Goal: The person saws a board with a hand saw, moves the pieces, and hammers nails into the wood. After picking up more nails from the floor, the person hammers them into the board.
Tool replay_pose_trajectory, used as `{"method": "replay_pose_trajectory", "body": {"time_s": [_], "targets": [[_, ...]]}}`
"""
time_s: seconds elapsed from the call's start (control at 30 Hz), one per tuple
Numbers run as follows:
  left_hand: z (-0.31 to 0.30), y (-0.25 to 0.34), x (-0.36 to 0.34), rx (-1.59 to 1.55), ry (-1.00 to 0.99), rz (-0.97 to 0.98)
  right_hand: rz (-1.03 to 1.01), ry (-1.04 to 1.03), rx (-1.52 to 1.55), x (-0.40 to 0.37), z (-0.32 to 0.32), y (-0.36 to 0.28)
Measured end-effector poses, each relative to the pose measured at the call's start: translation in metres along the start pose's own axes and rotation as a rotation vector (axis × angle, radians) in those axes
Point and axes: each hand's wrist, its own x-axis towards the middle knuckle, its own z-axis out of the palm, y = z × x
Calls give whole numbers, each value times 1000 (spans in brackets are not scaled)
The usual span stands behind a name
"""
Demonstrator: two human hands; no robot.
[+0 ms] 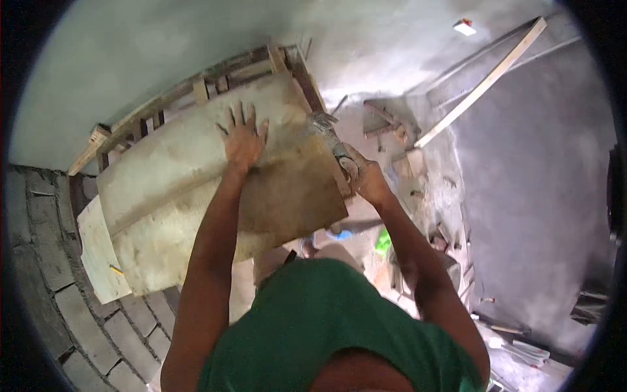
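My left hand [243, 142] lies flat with fingers spread on a stained plywood sheet [176, 176]. My right hand [369, 179] is wrapped round the handle of a claw hammer [324, 127], whose metal head is over the sheet's right edge. Beneath the sheet, along its far side, runs a frame of wooden battens [163, 104]. A second, paler board [98, 245] sticks out from under the left end, with a small yellow stick-like item [116, 269] on it.
A long timber strip [483, 81] leans at the right. Wood scraps [385, 124] and debris litter the floor. Block wall [85, 320] stands at lower left, a plastered wall [157, 52] behind the frame. A bright green item [383, 242] lies near my legs.
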Motion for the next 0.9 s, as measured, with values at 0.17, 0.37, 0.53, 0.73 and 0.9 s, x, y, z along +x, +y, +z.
{"method": "replay_pose_trajectory", "body": {"time_s": [0.17, 0.37, 0.53, 0.73, 0.9], "targets": [[-6, 6, 1, -4, -19, -29, 42, 81, 155, 3, -53, -62], [3, 6, -3, 63, -11, -33, -81, 74, 129, -3, -4, -5], [9, 4, -3, 56, -5, -15, -21, 81, 126, 2, -17, -22], [9, 6, -6, 20, -23, 29, -4, -165, 165, -2, -9, 17], [-17, -16, -91, -229, -344, 212, 119, -58, 92, -74, 7, 55]]}}
